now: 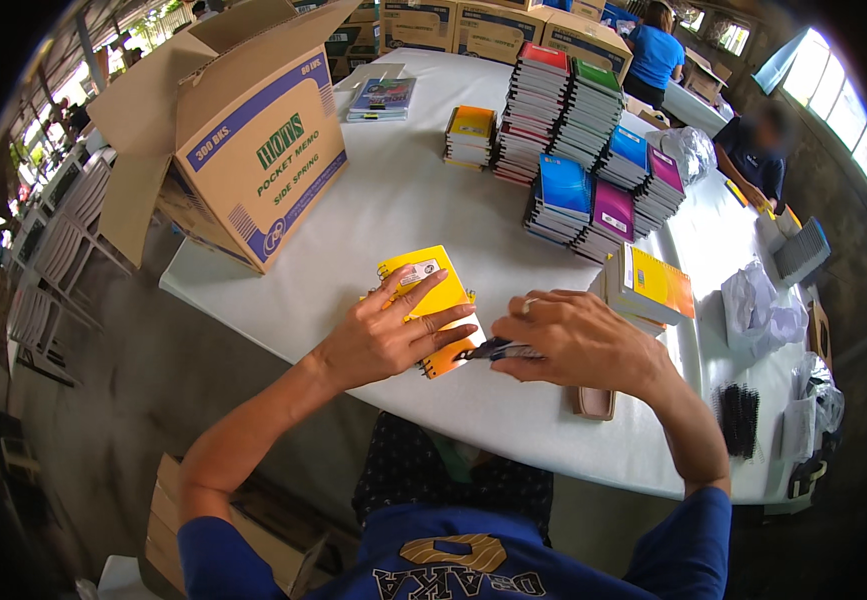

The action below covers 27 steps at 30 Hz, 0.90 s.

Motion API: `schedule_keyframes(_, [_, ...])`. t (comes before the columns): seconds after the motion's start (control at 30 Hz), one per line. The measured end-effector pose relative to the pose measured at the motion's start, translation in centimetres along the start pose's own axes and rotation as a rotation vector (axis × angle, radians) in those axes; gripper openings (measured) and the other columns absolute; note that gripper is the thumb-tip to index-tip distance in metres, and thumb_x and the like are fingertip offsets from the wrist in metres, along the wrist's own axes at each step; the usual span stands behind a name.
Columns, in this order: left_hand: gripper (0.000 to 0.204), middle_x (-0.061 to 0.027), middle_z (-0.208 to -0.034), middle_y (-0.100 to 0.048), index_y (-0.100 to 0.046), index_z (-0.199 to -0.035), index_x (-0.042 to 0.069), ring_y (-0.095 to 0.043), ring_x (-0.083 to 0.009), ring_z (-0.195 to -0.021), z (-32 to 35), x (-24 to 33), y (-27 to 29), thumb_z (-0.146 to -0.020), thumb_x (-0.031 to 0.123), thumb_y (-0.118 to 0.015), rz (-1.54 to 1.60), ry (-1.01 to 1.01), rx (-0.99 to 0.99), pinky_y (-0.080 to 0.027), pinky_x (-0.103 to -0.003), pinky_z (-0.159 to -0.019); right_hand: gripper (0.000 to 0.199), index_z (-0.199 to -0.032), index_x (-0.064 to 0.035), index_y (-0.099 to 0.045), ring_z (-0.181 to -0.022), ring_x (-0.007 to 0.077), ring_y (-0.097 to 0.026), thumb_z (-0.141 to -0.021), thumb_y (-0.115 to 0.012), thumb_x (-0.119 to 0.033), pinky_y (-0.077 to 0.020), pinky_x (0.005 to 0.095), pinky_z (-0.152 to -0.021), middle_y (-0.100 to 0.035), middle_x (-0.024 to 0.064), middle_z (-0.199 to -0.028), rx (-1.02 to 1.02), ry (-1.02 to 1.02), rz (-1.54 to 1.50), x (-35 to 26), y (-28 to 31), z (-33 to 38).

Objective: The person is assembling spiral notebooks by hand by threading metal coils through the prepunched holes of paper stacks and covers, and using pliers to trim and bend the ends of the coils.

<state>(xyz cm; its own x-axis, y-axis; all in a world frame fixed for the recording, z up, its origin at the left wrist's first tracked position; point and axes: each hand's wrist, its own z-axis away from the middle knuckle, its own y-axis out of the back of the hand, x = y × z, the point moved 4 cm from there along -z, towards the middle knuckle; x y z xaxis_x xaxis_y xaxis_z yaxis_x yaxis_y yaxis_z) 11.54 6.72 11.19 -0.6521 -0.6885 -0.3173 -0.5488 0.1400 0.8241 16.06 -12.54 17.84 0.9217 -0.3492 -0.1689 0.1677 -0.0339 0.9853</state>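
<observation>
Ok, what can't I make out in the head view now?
All in the head view:
Part of the yellow notebook: covered by the left hand.
Rear of the dark tool: enclosed by the right hand.
Inside of the open carton: hidden by its wall and flaps.
Upper part of the brown item: behind the right hand.

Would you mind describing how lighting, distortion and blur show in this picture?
In the head view, fisheye distortion bows the edge of the white-covered table, and the corners go black; in that same view, the window at upper right glares near white, the dark-shirted co-worker has a blurred head, and the yellow notebook looks fairly sharp, while the dark tool is partly hidden by the right hand.
</observation>
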Motion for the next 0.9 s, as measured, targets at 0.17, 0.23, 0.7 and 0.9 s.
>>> schedule_keyframes(0.17, [0.045, 0.0062, -0.142, -0.054, -0.059, -0.134, 0.031, -0.055, -0.0322, -0.126, -0.2, -0.3, 0.2, -0.089, 0.023, -0.059, 0.005, 0.002, 0.005, -0.046, -0.054, -0.103, 0.038, -0.104, -0.0053, -0.059, -0.102, 0.026, -0.058, -0.082, -0.075, -0.031, -0.0466, 0.0416, -0.086, -0.059, 0.0091, -0.109, 0.302, 0.039, 0.023, 0.6, -1.1, 1.4])
schedule_keyframes(0.23, [0.046, 0.0051, -0.138, -0.057, -0.059, -0.134, 0.029, -0.058, -0.0301, -0.122, -0.1, -0.3, -0.5, -0.089, 0.022, -0.061, 0.03, 0.046, 0.038, -0.049, -0.051, -0.099, 0.044, -0.109, -0.0061, -0.056, -0.105, 0.0268, -0.054, -0.076, -0.079, -0.025, -0.0442, 0.042, -0.087, -0.057, 0.0082, -0.114, 0.453, 0.064, -0.054, -0.2, -1.9, 1.0])
schedule_keyframes(0.7, [0.054, -0.0155, -0.094, -0.069, -0.056, -0.128, 0.001, -0.067, -0.0331, -0.078, -1.0, -0.3, -0.1, -0.092, 0.041, -0.064, 1.025, 0.591, -0.311, -0.052, -0.039, -0.071, 0.035, -0.106, -0.0008, -0.055, -0.087, 0.0164, -0.069, -0.08, -0.079, -0.004, -0.0542, 0.0293, -0.079, -0.071, 0.0109, -0.095, 0.741, -0.192, -0.741, 0.8, -4.8, -1.5])
schedule_keyframes(0.9, [0.04, -0.0128, -0.088, -0.069, -0.063, -0.118, 0.006, -0.066, -0.0311, -0.077, -0.5, 0.0, 0.1, -0.091, 0.035, -0.067, 0.872, 0.56, -0.111, -0.051, -0.04, -0.069, 0.036, -0.106, -0.0005, -0.055, -0.087, 0.016, -0.069, -0.081, -0.079, -0.007, -0.0545, 0.0301, -0.078, -0.071, 0.0109, -0.096, 0.736, -0.149, -0.757, -0.6, -5.0, -1.6])
